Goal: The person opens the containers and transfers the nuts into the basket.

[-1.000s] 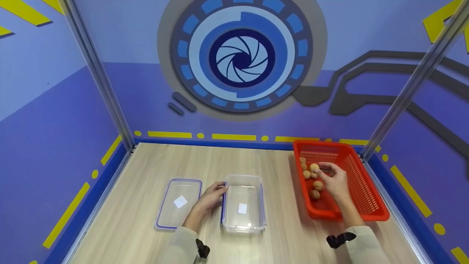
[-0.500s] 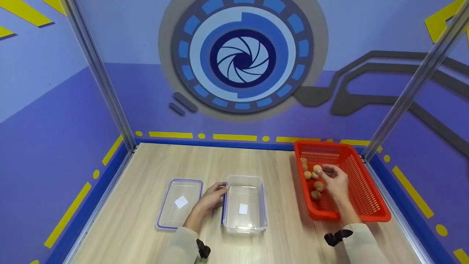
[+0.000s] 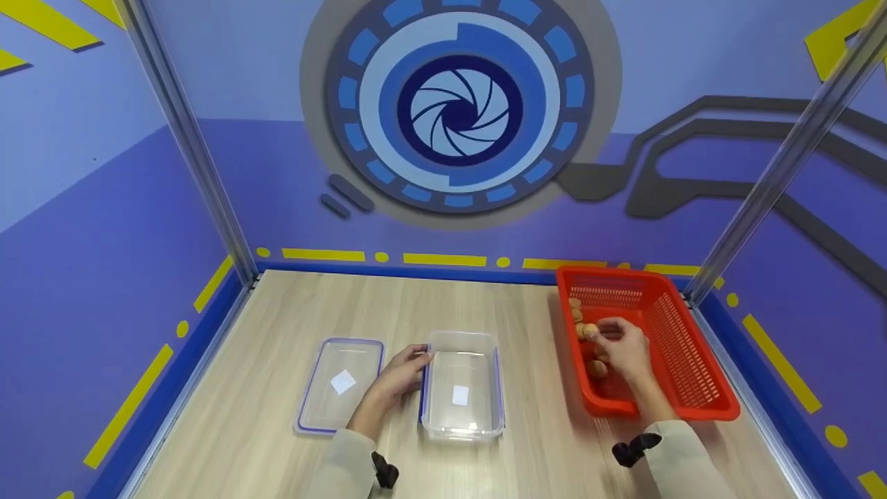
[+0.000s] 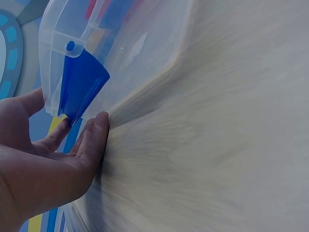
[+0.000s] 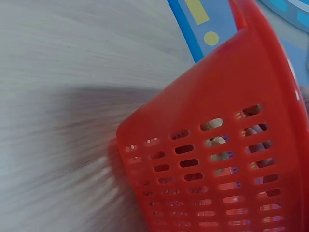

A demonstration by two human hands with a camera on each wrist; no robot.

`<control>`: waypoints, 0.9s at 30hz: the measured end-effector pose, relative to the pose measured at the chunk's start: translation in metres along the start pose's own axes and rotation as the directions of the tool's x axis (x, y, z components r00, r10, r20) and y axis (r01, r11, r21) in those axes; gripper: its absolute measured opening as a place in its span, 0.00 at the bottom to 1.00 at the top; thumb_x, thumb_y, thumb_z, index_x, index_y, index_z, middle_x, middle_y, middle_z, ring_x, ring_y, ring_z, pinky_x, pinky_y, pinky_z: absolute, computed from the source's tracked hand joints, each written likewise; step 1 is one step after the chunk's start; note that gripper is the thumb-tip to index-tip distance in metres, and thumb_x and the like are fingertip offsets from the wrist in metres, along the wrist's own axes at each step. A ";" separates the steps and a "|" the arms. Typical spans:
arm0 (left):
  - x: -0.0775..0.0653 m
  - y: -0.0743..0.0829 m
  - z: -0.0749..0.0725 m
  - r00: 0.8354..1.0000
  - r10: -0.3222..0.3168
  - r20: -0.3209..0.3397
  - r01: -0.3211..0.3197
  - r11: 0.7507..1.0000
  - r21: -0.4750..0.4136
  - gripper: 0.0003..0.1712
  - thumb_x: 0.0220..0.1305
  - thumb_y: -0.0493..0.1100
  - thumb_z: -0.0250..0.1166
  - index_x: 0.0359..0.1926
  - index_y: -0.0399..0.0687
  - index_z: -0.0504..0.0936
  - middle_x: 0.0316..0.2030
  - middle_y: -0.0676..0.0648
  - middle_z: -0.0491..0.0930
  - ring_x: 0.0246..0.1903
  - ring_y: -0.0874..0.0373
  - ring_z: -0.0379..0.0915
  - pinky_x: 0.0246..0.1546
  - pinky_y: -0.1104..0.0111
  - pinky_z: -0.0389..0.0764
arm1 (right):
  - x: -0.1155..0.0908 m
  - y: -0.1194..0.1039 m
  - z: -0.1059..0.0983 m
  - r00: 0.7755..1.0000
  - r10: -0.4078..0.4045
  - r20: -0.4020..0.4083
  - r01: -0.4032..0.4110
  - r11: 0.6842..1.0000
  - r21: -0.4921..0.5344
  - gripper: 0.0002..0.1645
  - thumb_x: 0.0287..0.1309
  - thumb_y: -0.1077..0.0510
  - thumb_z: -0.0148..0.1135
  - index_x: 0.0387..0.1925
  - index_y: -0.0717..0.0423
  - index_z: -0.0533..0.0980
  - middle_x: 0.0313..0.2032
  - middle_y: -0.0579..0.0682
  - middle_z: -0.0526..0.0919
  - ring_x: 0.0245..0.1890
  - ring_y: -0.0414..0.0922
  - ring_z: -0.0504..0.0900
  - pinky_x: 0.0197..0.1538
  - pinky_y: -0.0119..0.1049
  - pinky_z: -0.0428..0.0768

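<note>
In the head view my left hand [image 3: 396, 375] holds the left side of a clear plastic food container [image 3: 461, 371], thumb at its rim. The left wrist view shows its fingers by the container's blue latch [image 4: 82, 82]. My right hand [image 3: 627, 352] is inside a red plastic basket [image 3: 721, 405], pinching a walnut [image 3: 590, 330] between thumb and fingers. Several more walnuts lie along the basket's left side, one of them a walnut [image 3: 597, 369] near the front; the hand partly covers others. In the right wrist view the basket wall [image 5: 212, 96] mostly hides the hand.
A clear lid with a blue edge [image 3: 341, 409] lies flat left of the container, with a white label [image 3: 342, 382] on it. Patterned walls and metal posts [image 3: 201, 163] enclose the wooden table [image 3: 527, 346] at the back and sides.
My right hand has moved slightly left and toward me inside the basket, with the walnut in its fingers. The left hand and the container have stayed in place.
</note>
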State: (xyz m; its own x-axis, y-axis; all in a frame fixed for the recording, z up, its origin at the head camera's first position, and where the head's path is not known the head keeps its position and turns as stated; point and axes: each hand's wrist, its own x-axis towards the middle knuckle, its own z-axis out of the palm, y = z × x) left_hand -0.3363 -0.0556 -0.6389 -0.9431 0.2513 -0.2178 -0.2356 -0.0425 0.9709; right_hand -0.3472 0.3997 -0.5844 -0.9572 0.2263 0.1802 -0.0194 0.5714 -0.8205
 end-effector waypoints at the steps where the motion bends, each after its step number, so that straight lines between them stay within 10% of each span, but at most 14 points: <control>1: 0.000 0.000 0.000 1.000 -0.001 0.000 0.001 1.000 -0.001 0.33 0.80 0.48 0.60 0.74 0.32 0.66 0.68 0.33 0.70 0.61 0.38 0.78 0.54 0.58 0.85 | 0.000 0.001 0.000 1.000 -0.002 0.005 0.002 1.000 -0.017 0.20 0.68 0.57 0.74 0.55 0.64 0.82 0.51 0.62 0.87 0.52 0.56 0.86 0.44 0.25 0.81; 14: -0.003 0.000 0.001 1.000 -0.013 -0.011 0.013 1.000 0.018 0.31 0.81 0.48 0.59 0.75 0.33 0.66 0.67 0.35 0.71 0.60 0.41 0.78 0.54 0.59 0.84 | 0.001 0.004 0.003 0.999 -0.006 0.050 0.010 0.996 -0.085 0.19 0.67 0.57 0.74 0.54 0.64 0.82 0.50 0.62 0.87 0.51 0.56 0.87 0.57 0.50 0.83; 27: -0.001 -0.002 0.001 1.000 -0.007 -0.016 0.007 0.999 0.047 0.30 0.82 0.46 0.57 0.75 0.33 0.66 0.68 0.34 0.72 0.60 0.41 0.79 0.52 0.60 0.85 | -0.002 0.002 0.003 0.997 -0.009 0.076 0.016 0.996 -0.091 0.21 0.69 0.56 0.72 0.57 0.65 0.81 0.53 0.63 0.87 0.54 0.58 0.86 0.59 0.54 0.82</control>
State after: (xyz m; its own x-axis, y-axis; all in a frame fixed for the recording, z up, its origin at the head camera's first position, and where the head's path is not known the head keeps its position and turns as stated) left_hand -0.3341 -0.0552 -0.6408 -0.9452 0.2358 -0.2259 -0.2312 0.0050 0.9729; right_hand -0.3459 0.3984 -0.5882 -0.9761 0.1610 0.1459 -0.0081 0.6441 -0.7649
